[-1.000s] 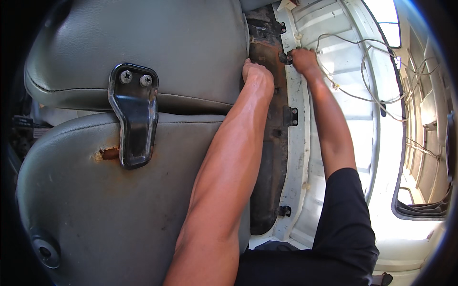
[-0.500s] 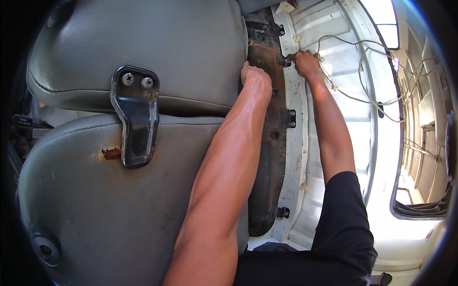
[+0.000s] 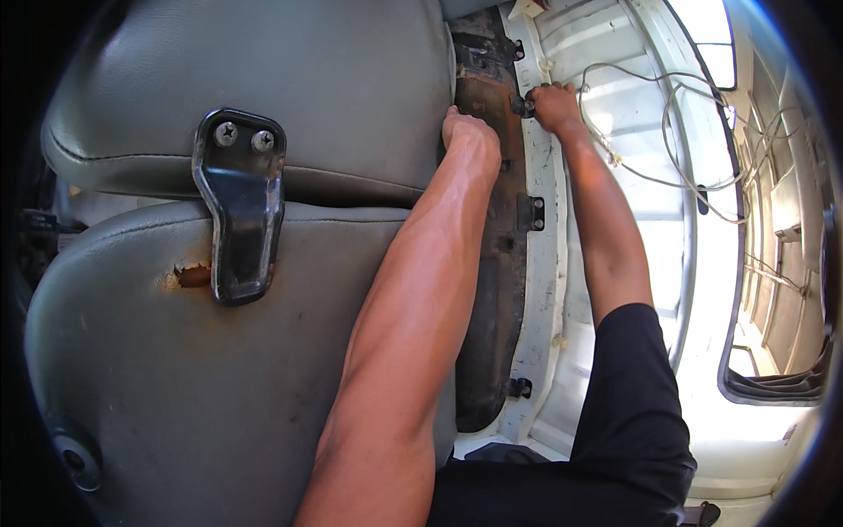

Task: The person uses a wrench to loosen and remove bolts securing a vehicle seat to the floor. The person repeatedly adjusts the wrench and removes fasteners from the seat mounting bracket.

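My left hand (image 3: 471, 136) is closed at the right edge of the upper grey seat cushion (image 3: 307, 70), its fingers partly hidden behind that edge. Beside it, my right hand (image 3: 554, 107) reaches to a small black bracket (image 3: 525, 108) on the white metal rail (image 3: 546, 281). Its fingers are curled in at the bracket, and whatever they pinch is too small to make out. Between my two hands runs a dark, rusty floor strip (image 3: 487, 290).
A black metal bracket (image 3: 239, 206) with two screws joins the upper cushion to a lower grey cushion (image 3: 202, 378), which has a rusty tear. More small brackets (image 3: 531, 213) line the rail. A loose pale cable (image 3: 665, 132) loops over the ribbed white panel (image 3: 632, 228) at right.
My right hand has shifted slightly up, its fingers now more curled at the bracket. The seat cushions appear a little further left and up in view. My left hand stays at the cushion edge.
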Demonstrator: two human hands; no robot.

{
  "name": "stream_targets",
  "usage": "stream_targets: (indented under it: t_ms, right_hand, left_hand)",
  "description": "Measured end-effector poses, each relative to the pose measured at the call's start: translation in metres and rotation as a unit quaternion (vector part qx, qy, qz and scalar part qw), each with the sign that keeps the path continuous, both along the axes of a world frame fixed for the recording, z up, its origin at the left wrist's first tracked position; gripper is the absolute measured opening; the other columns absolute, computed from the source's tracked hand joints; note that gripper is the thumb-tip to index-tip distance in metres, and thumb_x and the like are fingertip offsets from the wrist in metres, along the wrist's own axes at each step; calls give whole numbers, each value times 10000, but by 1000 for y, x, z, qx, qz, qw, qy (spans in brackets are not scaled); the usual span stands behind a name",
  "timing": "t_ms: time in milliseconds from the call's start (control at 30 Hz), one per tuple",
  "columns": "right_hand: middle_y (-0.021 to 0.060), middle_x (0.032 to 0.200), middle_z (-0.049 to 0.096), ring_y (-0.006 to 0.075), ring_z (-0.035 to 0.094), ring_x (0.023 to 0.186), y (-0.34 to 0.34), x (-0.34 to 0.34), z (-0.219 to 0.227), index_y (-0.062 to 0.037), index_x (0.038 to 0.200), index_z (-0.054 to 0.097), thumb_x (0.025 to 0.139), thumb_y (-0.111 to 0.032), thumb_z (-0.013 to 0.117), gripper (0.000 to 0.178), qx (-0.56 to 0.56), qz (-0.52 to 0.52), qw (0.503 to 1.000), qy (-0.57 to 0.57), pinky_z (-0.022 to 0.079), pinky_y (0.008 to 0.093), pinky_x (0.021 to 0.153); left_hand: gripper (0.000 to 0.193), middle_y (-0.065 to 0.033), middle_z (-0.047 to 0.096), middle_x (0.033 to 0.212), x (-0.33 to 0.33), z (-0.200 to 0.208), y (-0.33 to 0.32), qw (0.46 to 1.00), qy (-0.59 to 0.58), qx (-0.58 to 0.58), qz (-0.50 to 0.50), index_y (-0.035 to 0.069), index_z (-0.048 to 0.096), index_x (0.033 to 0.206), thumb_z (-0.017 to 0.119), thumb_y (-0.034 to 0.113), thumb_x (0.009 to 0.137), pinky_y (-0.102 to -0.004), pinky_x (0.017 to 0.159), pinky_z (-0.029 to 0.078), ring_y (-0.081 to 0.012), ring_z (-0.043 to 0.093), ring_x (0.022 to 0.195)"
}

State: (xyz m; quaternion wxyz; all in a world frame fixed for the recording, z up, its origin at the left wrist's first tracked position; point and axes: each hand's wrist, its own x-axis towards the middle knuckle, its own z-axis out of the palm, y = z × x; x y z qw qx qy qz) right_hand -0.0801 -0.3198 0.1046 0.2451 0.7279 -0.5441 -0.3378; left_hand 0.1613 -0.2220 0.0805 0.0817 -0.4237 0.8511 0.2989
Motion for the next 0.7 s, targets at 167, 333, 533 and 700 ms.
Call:
stream_targets:
  t_ms: [167,333,533,700]
  right_hand:
    - [167,1158,802,336,833,1001,48,-38,-61,-101,1210,797,1077,-169,601,246,-192,-54,980,-25,683,484,836]
    - [179,1187,800,372,834,991,42,-5,-33,-92,1159,831,1080,-204,594,274,-157,-106,977,-99,670,524,880]
    - [85,1373,755,353,642,1388,15,-17,7,-207,1185,855,1057,-210,619,269,-52,-87,992,-70,457,634,1213]
    - [67,1352,725,336,608,1401,9,-17,16,-343,1222,862,1008,-163,694,326,-31,-56,998,-24,391,684,1241]
  left_hand:
    - [630,-85,583,1703,-24,1,-2,999,13,3,-36,175,670,1591,799,351,1000,-542,1397,158,-289,468,1636]
    - [494,-129,693,1580,-4,2,4,999,28,-15,6,144,774,1462,802,210,973,-504,1373,260,-305,590,1539]
    - [489,-128,690,1583,-6,6,7,999,30,-31,6,136,780,1453,809,216,972,-500,1363,291,-314,585,1544]
    - [598,-101,602,1676,-12,-2,0,1000,21,-5,-9,167,699,1553,819,310,985,-537,1385,206,-303,491,1614]
